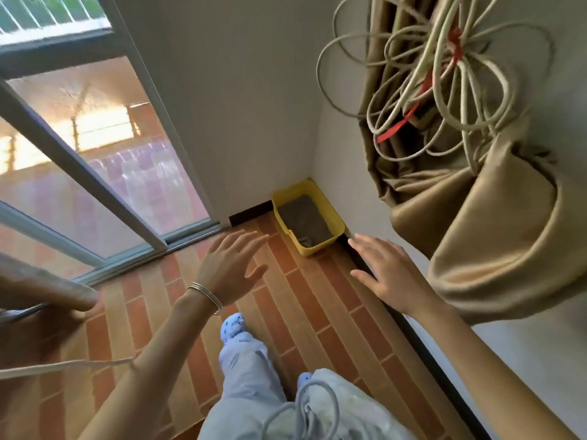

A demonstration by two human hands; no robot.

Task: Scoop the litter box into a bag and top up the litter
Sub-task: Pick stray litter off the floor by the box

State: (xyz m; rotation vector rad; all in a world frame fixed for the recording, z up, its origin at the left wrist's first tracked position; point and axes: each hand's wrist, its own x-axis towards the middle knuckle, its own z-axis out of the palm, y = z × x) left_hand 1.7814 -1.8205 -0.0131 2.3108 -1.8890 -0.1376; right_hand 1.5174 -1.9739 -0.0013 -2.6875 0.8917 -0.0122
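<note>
Facing yellow litter box [307, 217] in corner, brick-pattern floor [305, 312]; left hand [233, 265], right hand [386, 271] spread, empty.

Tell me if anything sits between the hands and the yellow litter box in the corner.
Nothing visible does. The left hand and right hand are open above tiled floor, and only floor shows between them and the litter box. The curtain hangs to the right, beside the right hand, not in the path.

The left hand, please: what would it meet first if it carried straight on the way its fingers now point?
Probably the yellow litter box ahead; nothing shows between it and the left hand. Depth is unclear, so the hand might pass above it.
</note>
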